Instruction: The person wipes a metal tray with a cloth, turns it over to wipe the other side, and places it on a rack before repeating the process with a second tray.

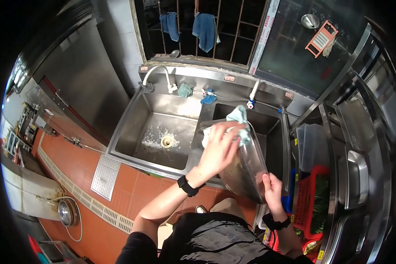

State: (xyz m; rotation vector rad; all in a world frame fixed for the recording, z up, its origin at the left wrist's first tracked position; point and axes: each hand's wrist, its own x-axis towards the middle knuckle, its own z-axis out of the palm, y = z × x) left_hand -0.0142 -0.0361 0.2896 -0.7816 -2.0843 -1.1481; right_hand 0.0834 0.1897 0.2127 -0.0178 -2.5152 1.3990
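My right hand (pixel 273 188) is closed on the lower right rim of a clear plastic container (pixel 246 169), which is held tilted over the front of the right sink basin. A pale green-blue cloth (pixel 238 115) is under my left hand (pixel 221 143), whose fingers are bent over it against the container's upper part. Part of the cloth sticks out above the fingers, and some of the grip is blurred. Below the container, the near edge of the right basin (pixel 268 121) is partly hidden.
The left basin (pixel 158 119) holds white bits around its drain. Behind the basins stand a white curved faucet (pixel 169 77), a second faucet (pixel 254 92), a green cloth (pixel 185 90) and a blue cloth (pixel 208 97). At right, a rack carries clear bins (pixel 310 143) and a red basket (pixel 311 202).
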